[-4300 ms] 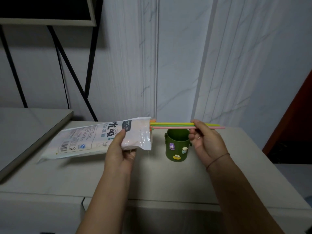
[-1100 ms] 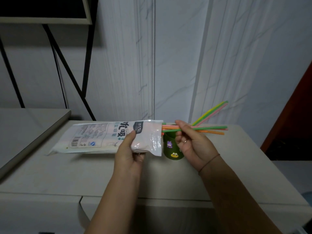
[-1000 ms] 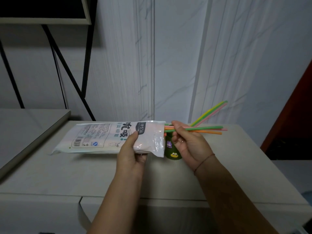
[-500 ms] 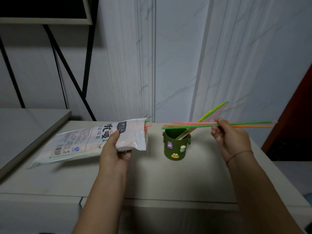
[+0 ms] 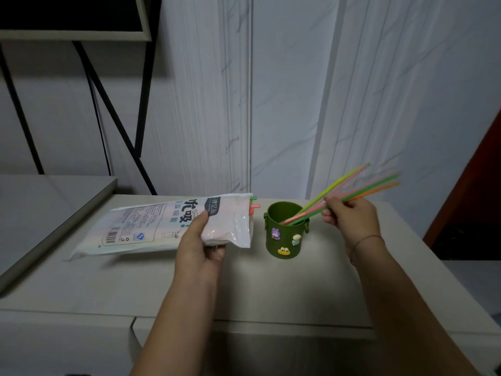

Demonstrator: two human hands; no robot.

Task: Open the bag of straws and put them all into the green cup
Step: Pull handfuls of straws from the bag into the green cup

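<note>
A white printed bag of straws is held near its open right end by my left hand, just above the table; a green and a pink straw tip poke out of its mouth. The green cup with small figure stickers stands upright to the right of the bag. Several coloured straws lean out of it to the upper right. My right hand pinches a small bunch of straws whose lower ends sit inside the cup.
The pale table has a front edge close to me and a right edge past the cup. A lower grey surface lies at the left. Black metal legs stand against the marbled wall.
My right hand pulled a bunch of straws out of the bag to the right, then tilted them down so their ends went into the cup. The bag shifted slightly left.
</note>
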